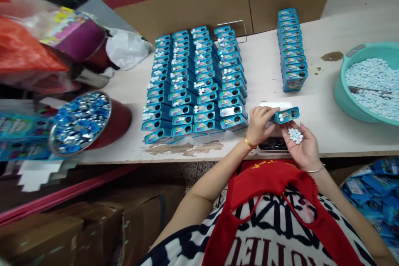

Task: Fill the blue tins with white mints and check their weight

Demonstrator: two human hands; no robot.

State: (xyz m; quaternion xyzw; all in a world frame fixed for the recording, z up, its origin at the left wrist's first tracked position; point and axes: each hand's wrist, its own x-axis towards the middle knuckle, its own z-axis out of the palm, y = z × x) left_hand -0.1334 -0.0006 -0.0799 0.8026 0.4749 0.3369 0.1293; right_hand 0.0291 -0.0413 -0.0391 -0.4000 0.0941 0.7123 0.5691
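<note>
My left hand (260,124) grips a small blue box (289,115) with a round hole in its top; a few tablets rest on that top. Just below it, my right hand (307,149) lies palm up and cupped, holding a small heap of pale blue tablets (294,135). The fingertips of my right hand come close to the box's underside; whether they touch is hard to see. Partly hidden behind my hands is a white device, perhaps a scale, with a dark panel (272,144) at the table's front edge.
Several rows of blue boxes (205,104) stand left of my hands, many with tablets on top. One more row (292,58) stands farther back. A turquoise basin (343,87) holds tablets at right. A red bucket (120,120) of shiny blue-silver pieces sits left. Cardboard (187,12) borders the back.
</note>
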